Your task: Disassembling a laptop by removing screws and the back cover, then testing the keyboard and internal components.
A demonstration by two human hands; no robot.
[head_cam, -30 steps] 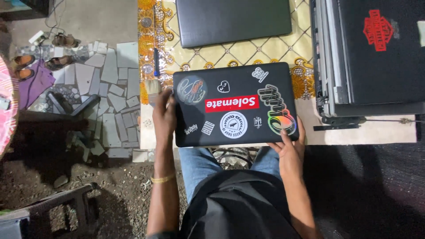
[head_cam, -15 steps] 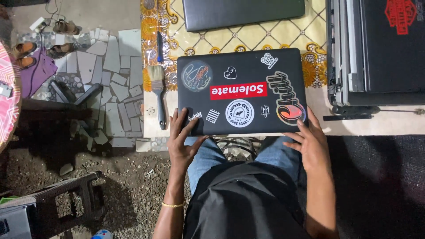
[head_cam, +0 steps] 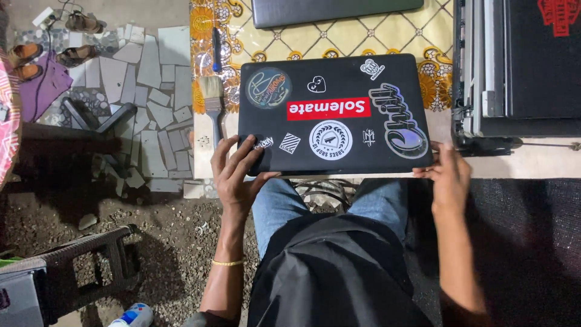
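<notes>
1. Left hand (head_cam: pixel 233 175): one, at 7 o'clock of the lid; fingers spread wide and flat over the near-left corner, thumb under the edge, so holding the laptop.
2. Right hand (head_cam: pixel 449 175): one, at 4 o'clock; fingers pinched narrow on the near-right corner.
3. Closed black laptop (head_cam: pixel 333 115): one, stickered lid up, lying on the desk (head_cam: pixel 532 162) with its near edge overhanging the lap. Judged step: squaring or steadying it; a next move would call for an even two-handed grip on both corners.
4. Paintbrush (head_cam: pixel 213 100): one, at 9 o'clock, just beside the laptop.
5. Blue pen (head_cam: pixel 216 49): one, at 10 o'clock.
6. Second dark laptop (head_cam: pixel 333 11): one, at 12 o'clock, apart.
7. Stacked dark devices (head_cam: pixel 520 66): at 2 o'clock; count unclear.
</notes>
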